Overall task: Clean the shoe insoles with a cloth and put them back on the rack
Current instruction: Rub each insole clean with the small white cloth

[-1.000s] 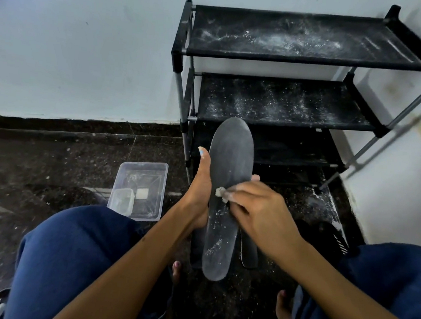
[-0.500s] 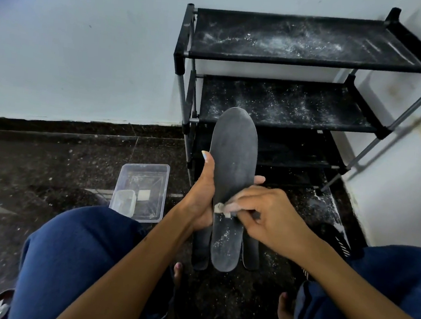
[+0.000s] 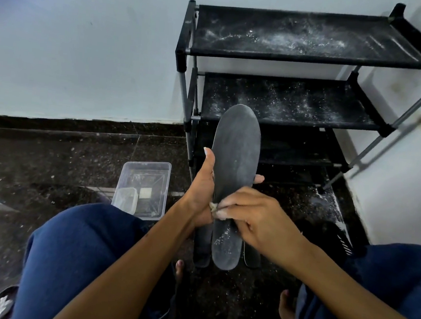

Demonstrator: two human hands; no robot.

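Since a moment ago the right hand (image 3: 257,222) has slid its small white cloth (image 3: 214,208) further down the dark insole (image 3: 233,176), now pressing it at the lower middle near the left edge. That hand's grip is pinched closed on the cloth. Left hand (image 3: 203,186) clasps the insole from behind, thumb along its left edge, fingertips showing on the right. More insoles (image 3: 203,247) stand behind it. Beyond is the dusty black shoe rack (image 3: 286,99); a clear plastic container (image 3: 148,187) sits on the floor.
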